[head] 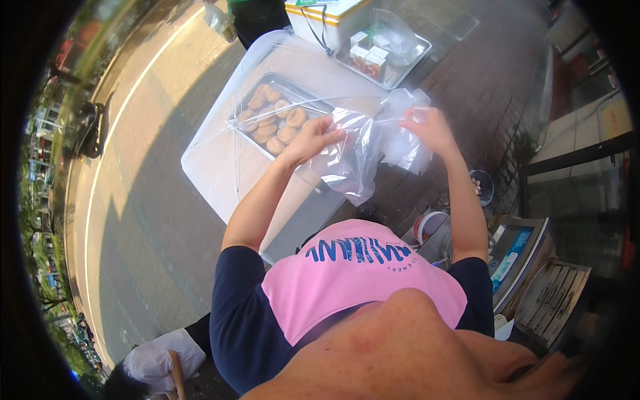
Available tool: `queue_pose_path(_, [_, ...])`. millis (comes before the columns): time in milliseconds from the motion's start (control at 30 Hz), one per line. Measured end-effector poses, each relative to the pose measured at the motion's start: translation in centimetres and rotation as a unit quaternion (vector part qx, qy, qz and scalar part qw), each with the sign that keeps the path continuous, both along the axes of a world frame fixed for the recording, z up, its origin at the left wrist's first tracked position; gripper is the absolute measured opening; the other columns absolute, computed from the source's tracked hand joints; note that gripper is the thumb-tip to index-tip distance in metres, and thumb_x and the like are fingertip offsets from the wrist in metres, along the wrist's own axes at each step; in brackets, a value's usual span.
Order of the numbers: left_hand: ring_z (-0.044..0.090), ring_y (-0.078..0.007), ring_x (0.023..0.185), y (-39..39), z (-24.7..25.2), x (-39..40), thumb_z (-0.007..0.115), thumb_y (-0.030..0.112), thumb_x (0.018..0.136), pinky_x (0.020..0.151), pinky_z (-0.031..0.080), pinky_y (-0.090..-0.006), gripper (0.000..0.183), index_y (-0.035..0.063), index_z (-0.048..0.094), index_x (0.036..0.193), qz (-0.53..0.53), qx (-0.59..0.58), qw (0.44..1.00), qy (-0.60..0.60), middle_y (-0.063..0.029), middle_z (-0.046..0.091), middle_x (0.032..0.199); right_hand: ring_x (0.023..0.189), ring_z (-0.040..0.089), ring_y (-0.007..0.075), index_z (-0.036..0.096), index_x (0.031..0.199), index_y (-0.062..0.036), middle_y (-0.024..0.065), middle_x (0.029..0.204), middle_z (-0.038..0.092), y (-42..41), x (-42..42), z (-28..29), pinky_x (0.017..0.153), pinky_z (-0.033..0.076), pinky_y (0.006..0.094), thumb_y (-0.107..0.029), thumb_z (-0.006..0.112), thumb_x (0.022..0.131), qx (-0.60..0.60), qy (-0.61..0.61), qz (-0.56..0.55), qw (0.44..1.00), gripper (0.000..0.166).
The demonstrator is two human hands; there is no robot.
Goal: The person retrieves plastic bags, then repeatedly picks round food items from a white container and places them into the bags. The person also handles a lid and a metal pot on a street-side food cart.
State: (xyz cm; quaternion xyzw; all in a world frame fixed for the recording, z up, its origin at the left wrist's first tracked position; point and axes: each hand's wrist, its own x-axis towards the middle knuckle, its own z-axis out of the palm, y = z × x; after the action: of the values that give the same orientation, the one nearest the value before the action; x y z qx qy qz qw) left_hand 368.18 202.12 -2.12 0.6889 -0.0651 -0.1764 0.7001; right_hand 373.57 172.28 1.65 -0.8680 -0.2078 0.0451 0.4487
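Observation:
A clear plastic bag [352,165] is pinched at its upper edge by my left hand [319,139], between thumb and fingers. My right hand [431,131] grips a bunch of clear plastic bags [406,150] just to the right, and the film stretches between both hands. Whether the pieces are joined cannot be told. Left of and beyond my left hand, a metal tray [272,76] holds several round, golden-brown breads [297,117]. A see-through cover with thin ribs [215,135] spreads over the tray and the table.
Behind the tray stand a white foam box [325,22] and a second metal tray [425,47] with small cartons [367,59] and a plastic bag. At the right are a bucket [431,225] and metal equipment [520,260]. One person [162,357] is at lower left, another [257,22] beyond the table.

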Motion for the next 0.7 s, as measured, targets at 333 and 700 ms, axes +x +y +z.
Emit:
queue_pose_path(333, [0.064, -0.0157, 0.072, -5.5, -5.0, 20.3, 0.067, 0.007, 0.088, 0.067, 0.054, -0.0286, 0.008, -0.0002, 0.065, 0.091, 0.298, -0.232, 0.925, 0.04, -0.0061, 0.066, 0.081, 0.06, 0.057, 0.0183, 0.067, 0.091, -0.003, 0.0116, 0.068, 0.062, -9.8, 20.6, 0.5, 0.057, 0.044, 0.0331, -0.015, 0.063, 0.086, 0.03, -0.13, -0.146, 0.98, 0.014])
queue_pose_path(700, [0.066, -0.0187, 0.087, -14.9, -5.4, 35.5, 0.058, 0.014, 0.095, 0.078, 0.052, -0.0318, 0.019, -0.0019, 0.063, 0.106, 0.348, -0.315, 0.883, -0.014, -0.0105, 0.069, 0.092, 0.08, 0.062, 0.0388, 0.06, 0.083, -0.004, 0.0181, 0.08, 0.063, -3.7, 35.0, -0.6, 0.069, 0.048, 0.0446, -0.024, 0.066, 0.077, -0.131, -0.151, 0.077, 0.977, 0.021])
